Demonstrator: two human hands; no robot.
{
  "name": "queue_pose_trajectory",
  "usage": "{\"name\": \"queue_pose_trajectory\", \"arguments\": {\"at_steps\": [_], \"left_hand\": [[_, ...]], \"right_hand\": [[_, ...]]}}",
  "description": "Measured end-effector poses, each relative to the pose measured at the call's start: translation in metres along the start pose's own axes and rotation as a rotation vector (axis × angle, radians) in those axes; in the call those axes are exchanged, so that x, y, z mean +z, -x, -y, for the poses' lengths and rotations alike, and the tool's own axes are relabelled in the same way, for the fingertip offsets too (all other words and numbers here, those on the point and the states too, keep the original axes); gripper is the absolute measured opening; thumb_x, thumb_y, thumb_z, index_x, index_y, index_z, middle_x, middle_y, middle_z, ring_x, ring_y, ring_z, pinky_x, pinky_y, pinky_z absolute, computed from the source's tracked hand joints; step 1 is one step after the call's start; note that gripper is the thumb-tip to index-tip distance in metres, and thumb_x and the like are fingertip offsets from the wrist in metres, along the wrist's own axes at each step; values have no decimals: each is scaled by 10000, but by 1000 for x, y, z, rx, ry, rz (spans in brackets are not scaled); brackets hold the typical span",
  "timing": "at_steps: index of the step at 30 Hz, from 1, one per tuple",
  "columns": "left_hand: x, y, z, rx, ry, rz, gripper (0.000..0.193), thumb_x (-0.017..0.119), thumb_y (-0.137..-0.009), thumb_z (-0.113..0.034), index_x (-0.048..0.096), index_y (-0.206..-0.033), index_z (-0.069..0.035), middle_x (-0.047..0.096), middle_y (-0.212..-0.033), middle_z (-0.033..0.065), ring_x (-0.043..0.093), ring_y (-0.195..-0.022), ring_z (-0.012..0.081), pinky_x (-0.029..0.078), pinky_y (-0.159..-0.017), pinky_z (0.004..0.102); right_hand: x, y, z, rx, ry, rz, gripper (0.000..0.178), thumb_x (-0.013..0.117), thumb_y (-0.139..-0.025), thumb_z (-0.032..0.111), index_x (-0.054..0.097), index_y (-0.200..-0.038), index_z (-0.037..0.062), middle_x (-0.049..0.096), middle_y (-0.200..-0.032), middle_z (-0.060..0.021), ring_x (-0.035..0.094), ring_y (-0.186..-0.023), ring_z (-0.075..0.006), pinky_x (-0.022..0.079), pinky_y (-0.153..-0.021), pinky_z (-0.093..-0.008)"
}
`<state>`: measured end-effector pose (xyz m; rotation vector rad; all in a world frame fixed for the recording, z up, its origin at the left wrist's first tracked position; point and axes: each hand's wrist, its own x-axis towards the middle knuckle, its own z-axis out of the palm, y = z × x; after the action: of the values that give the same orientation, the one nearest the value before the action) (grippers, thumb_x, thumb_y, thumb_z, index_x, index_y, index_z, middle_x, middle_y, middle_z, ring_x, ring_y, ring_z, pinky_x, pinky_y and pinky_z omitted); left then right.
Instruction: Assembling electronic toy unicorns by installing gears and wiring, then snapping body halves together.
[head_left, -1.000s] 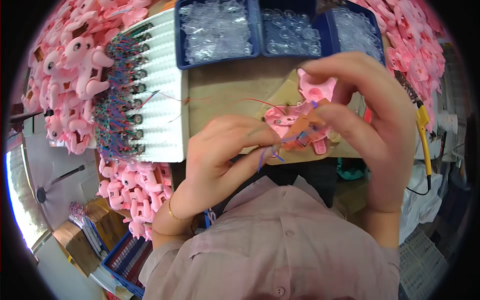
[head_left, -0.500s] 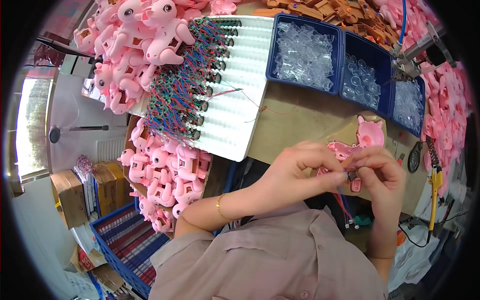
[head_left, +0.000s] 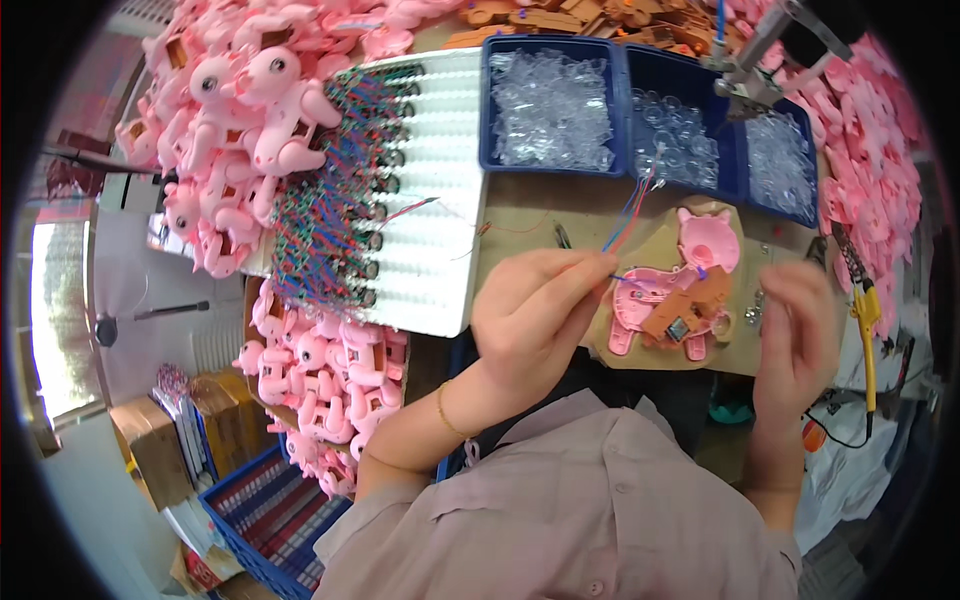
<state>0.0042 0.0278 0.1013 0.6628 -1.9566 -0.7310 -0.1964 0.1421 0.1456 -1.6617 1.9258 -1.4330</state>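
Two fingertips of left hand (head_left: 535,310) pinched on thin wires (head_left: 628,210) above pink toy shell (head_left: 672,290), keeping them taut; right hand (head_left: 797,335) loosely curled, fingers apart, empty.

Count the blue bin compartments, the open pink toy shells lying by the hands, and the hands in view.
Blue bin compartments of clear parts: 3
Open pink toy shell: 1
Hands, left hand and right hand: 2
Total: 6
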Motion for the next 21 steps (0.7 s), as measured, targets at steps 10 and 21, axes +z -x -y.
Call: {"name": "queue_pose_trajectory", "arguments": {"at_steps": [10, 21], "left_hand": [[37, 5, 15, -226, 29, 361, 110, 693, -780, -124, 692, -875, -69, 645, -775, 61, 582, -745, 213, 413, -713, 324], [29, 9, 1, -223, 38, 593, 140, 715, -743, -97, 672, -867, -48, 634, -782, 51, 582, -750, 181, 421, -716, 302]], "right_hand": [[-152, 129, -146, 767, -271, -811, 494, 544, -936, 162, 377, -1381, 32, 462, -1367, -105, 467, -1205, -169, 369, -955, -317], [-169, 65, -125, 275, 677, -258, 350, 591, -907, 96, 553, -1251, 42, 635, -1094, -89, 598, -1010, -144, 455, -880, -257]]}}
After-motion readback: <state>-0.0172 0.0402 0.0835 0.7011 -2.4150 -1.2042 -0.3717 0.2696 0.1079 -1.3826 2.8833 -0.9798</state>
